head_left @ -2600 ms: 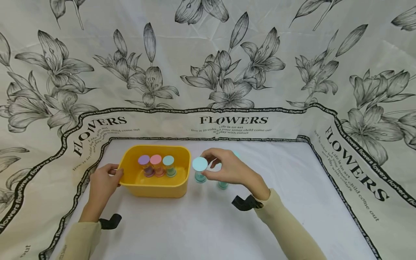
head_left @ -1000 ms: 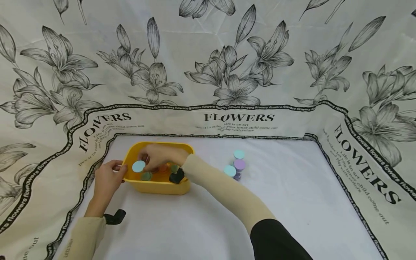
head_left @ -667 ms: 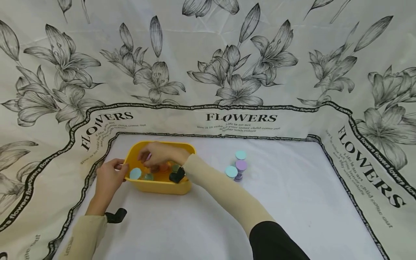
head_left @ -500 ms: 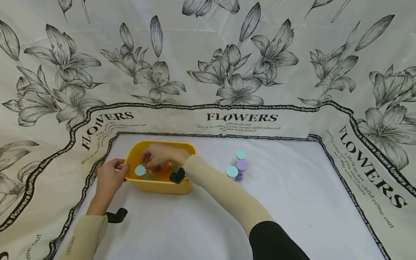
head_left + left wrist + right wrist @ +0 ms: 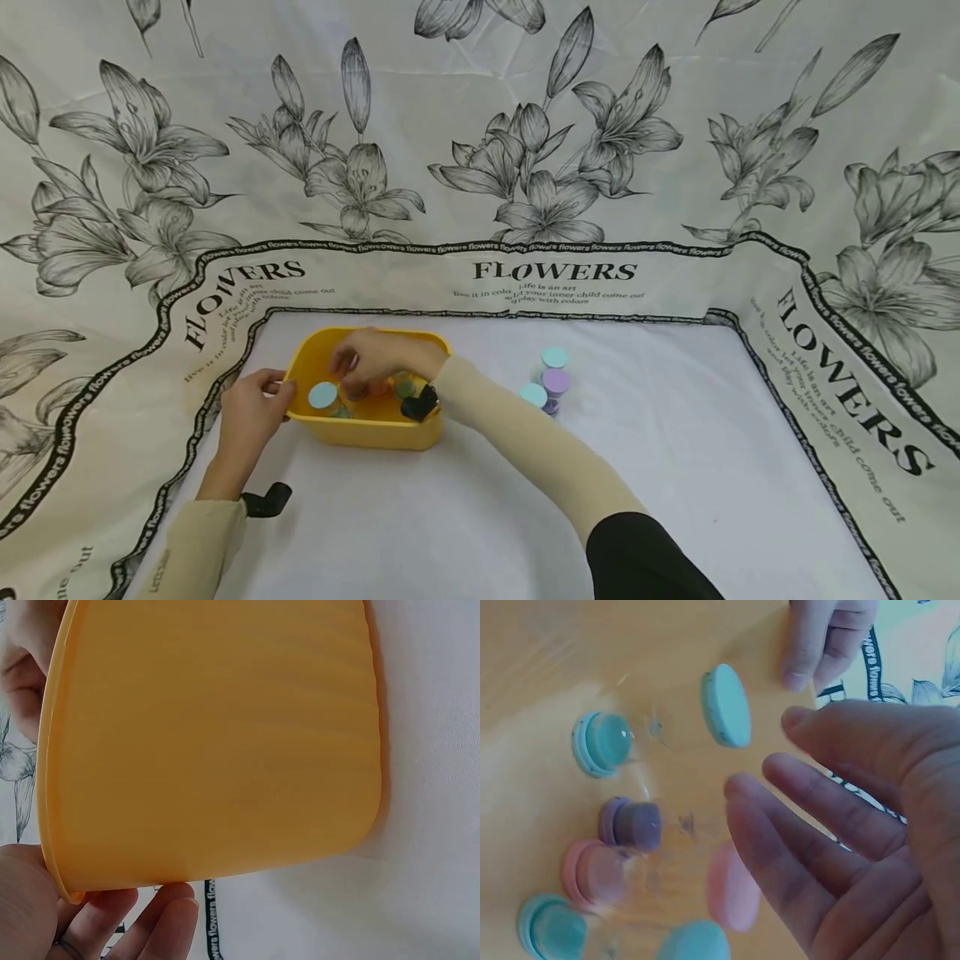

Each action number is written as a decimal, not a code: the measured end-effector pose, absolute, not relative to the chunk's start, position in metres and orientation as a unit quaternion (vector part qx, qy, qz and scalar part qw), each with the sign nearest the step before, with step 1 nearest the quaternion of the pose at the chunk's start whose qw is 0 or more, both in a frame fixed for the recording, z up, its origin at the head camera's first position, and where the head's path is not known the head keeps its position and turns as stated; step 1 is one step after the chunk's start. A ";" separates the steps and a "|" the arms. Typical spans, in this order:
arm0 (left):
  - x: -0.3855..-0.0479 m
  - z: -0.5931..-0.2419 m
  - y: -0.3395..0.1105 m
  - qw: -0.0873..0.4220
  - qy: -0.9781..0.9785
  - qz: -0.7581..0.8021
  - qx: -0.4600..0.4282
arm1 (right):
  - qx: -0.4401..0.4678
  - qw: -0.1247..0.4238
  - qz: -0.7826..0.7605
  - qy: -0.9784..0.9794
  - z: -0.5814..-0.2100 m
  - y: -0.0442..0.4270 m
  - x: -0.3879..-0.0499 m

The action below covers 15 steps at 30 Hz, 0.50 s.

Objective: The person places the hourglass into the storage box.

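My left hand (image 5: 253, 412) grips the left end of a yellow plastic bin (image 5: 360, 433), thumb at the rim and fingers around the corner in the left wrist view. Inside stands a teal-capped clear sand timer (image 5: 322, 395), at the bin's left end. My right hand (image 5: 371, 360) hovers over the bin; in the right wrist view its fingers are spread just off that timer's top cap, holding nothing. A purple sand timer (image 5: 634, 825), a pink sand timer (image 5: 596, 874) and another teal sand timer (image 5: 559, 930) stand in a row beside it.
On the white cloth (image 5: 675, 433) right of the bin stand two teal-capped timers, one at the back (image 5: 555, 357) and one in front (image 5: 533, 394), with a purple-capped timer (image 5: 556, 381) between. A flower-printed cloth (image 5: 540, 192) rises behind.
My right hand has carried a teal sand timer from right of the bin into its left end, shifted it there and let go. My left hand has stayed on the bin.
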State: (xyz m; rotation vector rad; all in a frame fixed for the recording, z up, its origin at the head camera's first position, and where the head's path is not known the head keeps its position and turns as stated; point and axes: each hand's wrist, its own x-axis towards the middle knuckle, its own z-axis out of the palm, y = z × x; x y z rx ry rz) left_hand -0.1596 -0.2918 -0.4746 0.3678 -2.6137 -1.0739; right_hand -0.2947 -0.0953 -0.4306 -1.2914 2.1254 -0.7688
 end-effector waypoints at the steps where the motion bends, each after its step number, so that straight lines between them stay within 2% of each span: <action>1: -0.160 -0.474 -0.292 0.146 -0.908 -0.373 0.127 | -0.480 0.261 -0.287 0.787 -0.427 -0.092 -0.294; 8: -0.158 -0.474 -0.293 0.145 -0.908 -0.371 0.131 | -0.500 0.217 -0.302 0.782 -0.395 -0.057 -0.286; 15: -0.161 -0.475 -0.292 0.145 -0.908 -0.369 0.133 | -0.478 0.168 -0.360 0.783 -0.382 -0.007 -0.280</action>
